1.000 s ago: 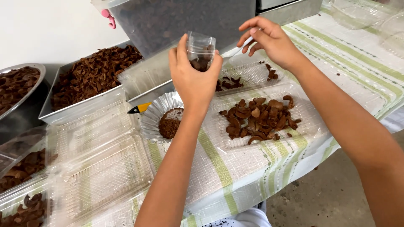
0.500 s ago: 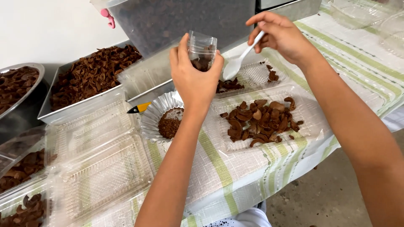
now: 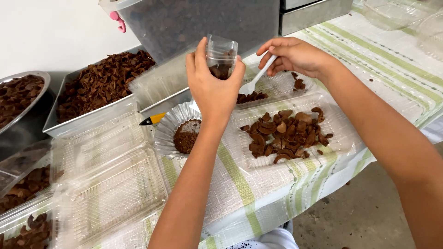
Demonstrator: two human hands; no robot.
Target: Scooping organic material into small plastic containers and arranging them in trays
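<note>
1. since half a second ago the right hand (image 3: 295,55) has drawn the white plastic spoon (image 3: 256,79) slightly lower, its bowl now near the dark pieces in the far clear tray (image 3: 277,85); the left hand (image 3: 213,85) is unchanged.
2. left grip: closed around a small clear plastic pouch (image 3: 221,57), held upright above the table (image 3: 397,69), open at the top, brown pieces visible inside.
3. right grip: fingertips pinched on the spoon's handle.
4. near clear ribbed tray (image 3: 341,138): a heap of curled brown dried pieces (image 3: 286,131), just below the hands.
5. fluted foil cup (image 3: 168,131): brown powder; a yellow-and-black object beside it is mostly hidden.
6. metal pan (image 3: 83,122) at left: brown flakes; empty clear clamshell boxes (image 3: 110,189) in front.
7. striped green-and-white cloth under clear film covers the table; the dark bin (image 3: 198,23) at top is cut off.
</note>
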